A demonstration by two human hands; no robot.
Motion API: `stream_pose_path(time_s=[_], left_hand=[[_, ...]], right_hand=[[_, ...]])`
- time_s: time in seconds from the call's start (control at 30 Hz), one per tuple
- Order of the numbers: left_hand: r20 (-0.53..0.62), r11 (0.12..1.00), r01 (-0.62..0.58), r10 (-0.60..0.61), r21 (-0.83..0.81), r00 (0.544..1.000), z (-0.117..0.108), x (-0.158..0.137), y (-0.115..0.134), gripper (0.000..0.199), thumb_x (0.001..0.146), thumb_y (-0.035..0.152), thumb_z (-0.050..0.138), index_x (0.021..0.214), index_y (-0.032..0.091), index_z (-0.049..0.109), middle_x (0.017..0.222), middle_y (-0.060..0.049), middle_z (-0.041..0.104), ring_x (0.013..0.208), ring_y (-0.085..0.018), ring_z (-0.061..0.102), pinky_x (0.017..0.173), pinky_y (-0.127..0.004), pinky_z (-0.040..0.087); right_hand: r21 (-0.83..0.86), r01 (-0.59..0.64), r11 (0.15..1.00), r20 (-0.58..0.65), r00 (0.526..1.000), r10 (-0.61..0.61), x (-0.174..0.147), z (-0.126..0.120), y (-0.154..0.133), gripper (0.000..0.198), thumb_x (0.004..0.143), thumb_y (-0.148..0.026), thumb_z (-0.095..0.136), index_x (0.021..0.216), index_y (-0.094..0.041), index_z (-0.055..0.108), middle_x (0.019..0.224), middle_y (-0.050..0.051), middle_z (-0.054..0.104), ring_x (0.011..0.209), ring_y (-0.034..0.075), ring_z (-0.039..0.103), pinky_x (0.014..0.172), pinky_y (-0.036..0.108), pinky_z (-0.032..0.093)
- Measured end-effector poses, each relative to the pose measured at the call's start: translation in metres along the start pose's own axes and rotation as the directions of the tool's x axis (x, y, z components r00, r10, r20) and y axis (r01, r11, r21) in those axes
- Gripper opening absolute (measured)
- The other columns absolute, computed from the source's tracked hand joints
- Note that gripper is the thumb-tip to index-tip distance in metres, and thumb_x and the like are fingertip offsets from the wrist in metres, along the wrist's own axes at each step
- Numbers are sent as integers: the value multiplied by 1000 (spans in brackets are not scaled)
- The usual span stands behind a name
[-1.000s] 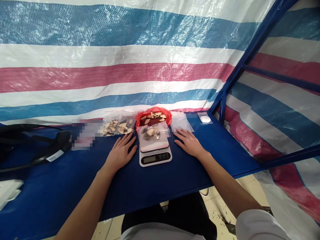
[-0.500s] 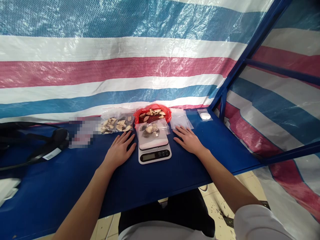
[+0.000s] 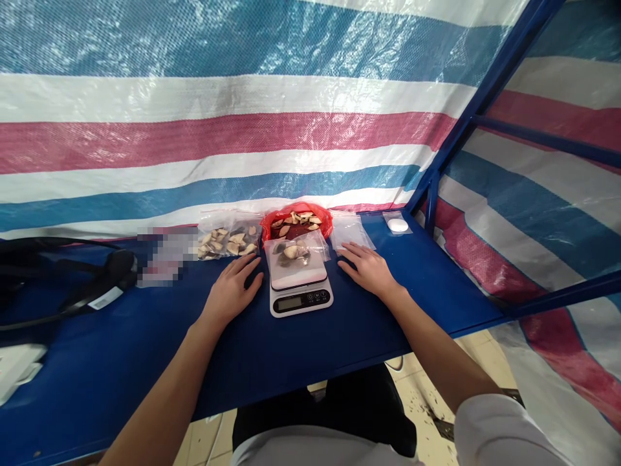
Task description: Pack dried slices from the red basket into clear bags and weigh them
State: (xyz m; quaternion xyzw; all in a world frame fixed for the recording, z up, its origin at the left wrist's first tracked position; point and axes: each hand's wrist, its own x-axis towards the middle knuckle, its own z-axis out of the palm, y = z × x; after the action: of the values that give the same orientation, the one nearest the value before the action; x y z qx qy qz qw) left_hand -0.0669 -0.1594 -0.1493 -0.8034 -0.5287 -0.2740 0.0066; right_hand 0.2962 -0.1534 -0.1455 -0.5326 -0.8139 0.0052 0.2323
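A white digital kitchen scale (image 3: 299,279) sits on the blue table between my hands. On its plate lies a clear zip bag (image 3: 293,254) with several pale dried slices inside. My left hand (image 3: 235,288) rests flat at the scale's left, fingers apart, holding nothing. At the right of the scale, my right hand (image 3: 367,268) lies flat with spread fingers, its fingertips by a stack of clear plastic bags (image 3: 350,230). Behind the scale, a red plastic bag (image 3: 322,211) stands open with more slices in it. Filled clear bags (image 3: 227,242) lie beyond my left fingertips.
A small white rounded object (image 3: 398,224) in a clear bag lies at the back right. Black straps and cable (image 3: 116,275) and a white object (image 3: 19,369) are at the left. Striped plastic sheeting (image 3: 218,139) hangs behind the table; a blue metal frame (image 3: 473,123) stands right.
My right fingers have curled slightly and shifted a touch. The view has moved very little; the scale and bags stay in place.
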Motion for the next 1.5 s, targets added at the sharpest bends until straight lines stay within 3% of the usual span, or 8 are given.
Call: stream_pose_path(time_s=[0.17, 0.33, 0.47, 0.63, 0.9, 1.2, 1.4, 1.5], left_hand=[[-164, 982, 6, -38, -191, 986, -11, 19, 17, 40, 100, 42, 53, 127, 20, 71, 133, -12, 70, 123, -29, 67, 106, -43, 55], [-182, 953, -133, 84, -274, 980, -15, 45, 36, 37, 99, 40, 56, 125, 18, 71, 131, -13, 71, 123, -27, 67, 111, -43, 51], [-115, 932, -175, 146, -318, 983, -10, 56, 43, 37, 99, 39, 55, 126, 18, 70, 131, -14, 70, 125, -28, 65, 111, -44, 50], [-93, 921, -182, 159, -343, 983, -7, 59, 44, 36, 99, 38, 55, 124, 18, 71, 129, -14, 70, 121, -27, 67, 109, -44, 51], [-115, 926, -172, 141, -336, 983, -7, 62, 46, 35, 98, 38, 55, 119, 17, 73, 122, -15, 73, 115, -27, 68, 105, -43, 53], [89, 897, 130, -101, -423, 991, -25, 83, 56, 45, 96, 50, 56, 124, 21, 74, 126, -9, 75, 114, -29, 70, 107, -41, 50], [306, 618, 327, -144, -715, 941, -38, 112, 76, 53, 82, 64, 71, 114, 22, 79, 118, -7, 78, 115, -31, 69, 101, -38, 52], [316, 470, 340, -130, -815, 940, -36, 118, 83, 49, 75, 61, 79, 102, 21, 82, 109, -8, 79, 104, -27, 71, 94, -35, 54]], right_hand=[[384, -175, 907, -50, 977, 209, 18, -10, -12, 33, 97, -45, 61, 122, -29, 76, 124, 3, 76, 111, 29, 75, 100, 43, 60], [825, -207, 526, 27, 944, 330, 42, 1, -27, 41, 81, -48, 78, 114, -23, 79, 113, 5, 80, 109, 28, 76, 106, 43, 58], [917, -239, 320, 107, 919, 379, 52, 11, -32, 51, 67, -51, 88, 104, -18, 81, 107, 7, 81, 96, 28, 77, 90, 44, 65], [932, -264, 247, 170, 923, 347, 52, 14, -31, 52, 63, -50, 89, 103, -18, 81, 105, 6, 80, 89, 23, 74, 78, 38, 66], [939, -245, 239, 170, 939, 298, 57, 11, -27, 47, 59, -46, 91, 96, -18, 82, 103, 7, 80, 88, 24, 74, 73, 37, 66], [830, 11, 558, -11, 1000, -2, 90, -35, -33, 22, 79, -35, 81, 97, -22, 83, 104, 4, 82, 101, 25, 76, 97, 39, 59], [789, 108, 605, -14, 987, -157, 112, -62, -47, 17, 85, -36, 76, 97, -27, 84, 102, 1, 82, 97, 25, 77, 92, 37, 60], [764, 133, 631, -27, 984, -175, 117, -69, -52, 17, 87, -37, 74, 96, -26, 84, 101, 0, 82, 95, 25, 77, 89, 37, 61]])
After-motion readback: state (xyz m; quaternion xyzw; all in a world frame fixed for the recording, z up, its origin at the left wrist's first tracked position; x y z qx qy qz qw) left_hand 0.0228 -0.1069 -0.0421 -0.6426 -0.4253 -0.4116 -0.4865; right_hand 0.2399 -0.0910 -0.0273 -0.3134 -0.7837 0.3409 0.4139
